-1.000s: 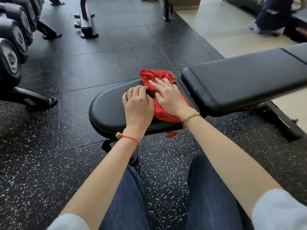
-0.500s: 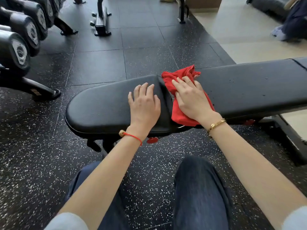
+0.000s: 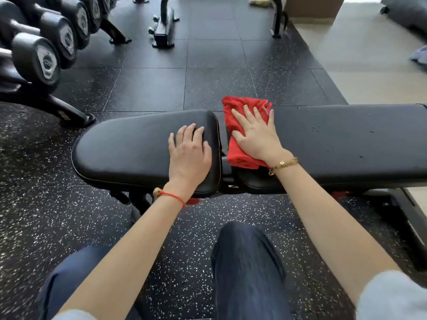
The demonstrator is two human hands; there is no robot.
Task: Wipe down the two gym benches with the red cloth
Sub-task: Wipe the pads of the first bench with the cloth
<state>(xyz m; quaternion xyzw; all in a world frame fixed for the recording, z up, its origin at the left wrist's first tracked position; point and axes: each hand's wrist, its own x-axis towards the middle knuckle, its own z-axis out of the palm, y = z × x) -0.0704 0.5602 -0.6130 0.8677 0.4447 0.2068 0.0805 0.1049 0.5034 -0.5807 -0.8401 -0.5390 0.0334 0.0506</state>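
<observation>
Both hands flat | right hand (image 3: 256, 135) covers red cloth (image 3: 240, 112) | bench (image 3: 346, 139) cut off right

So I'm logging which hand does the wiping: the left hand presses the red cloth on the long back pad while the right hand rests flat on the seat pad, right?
Not quite: the hands are swapped. The head view shows the right hand pressing the red cloth on the long back pad, while the left hand rests flat on the seat pad.

Left hand (image 3: 188, 153) flat at frame centre, fingers straight and together, right hand (image 3: 256, 132) just right of it, palm down, fingers spread, both forearms extended from the lower frame
</observation>
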